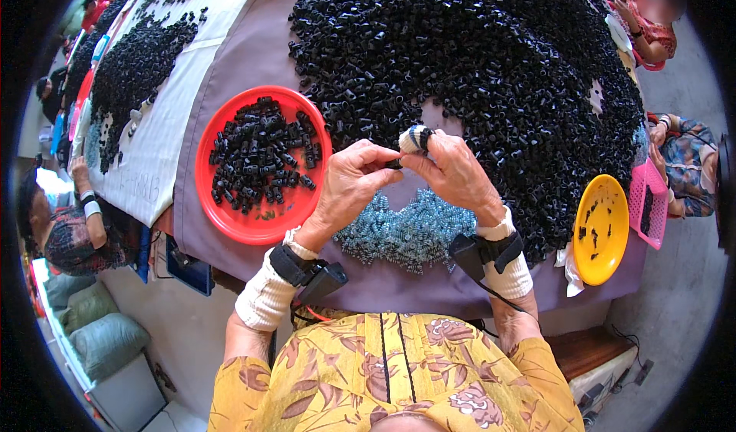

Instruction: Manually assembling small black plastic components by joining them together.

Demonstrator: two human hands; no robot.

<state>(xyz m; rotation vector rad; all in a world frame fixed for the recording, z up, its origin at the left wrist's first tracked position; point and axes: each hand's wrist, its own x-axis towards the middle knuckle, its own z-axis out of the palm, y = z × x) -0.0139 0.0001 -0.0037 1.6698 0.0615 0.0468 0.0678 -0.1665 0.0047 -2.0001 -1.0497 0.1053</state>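
Head view: both hands are held together above the near side of a bench covered with purple cloth, between a red tray and a large heap of black pieces. A small black piece is pinched between the thumb and forefinger of the left hand. The right hand is curled, with its thumb brought close to the same piece; whether anything is gripped by it cannot be made out. A striped finger cover is worn on the right hand, and both wrists are wrapped in cream cuffs, over which black straps are fastened. Below the hands, a pile of blue-grey coils is spread on the cloth near the bench edge. To the left, black assemblies are gathered in the red tray, with parts of its floor left visible. To the right, a few dark bits are scattered in a yellow tray, beside which a pink basket is placed. At the far left, a co-worker's hand is seen by a white cloth, on which further black pieces are heaped.
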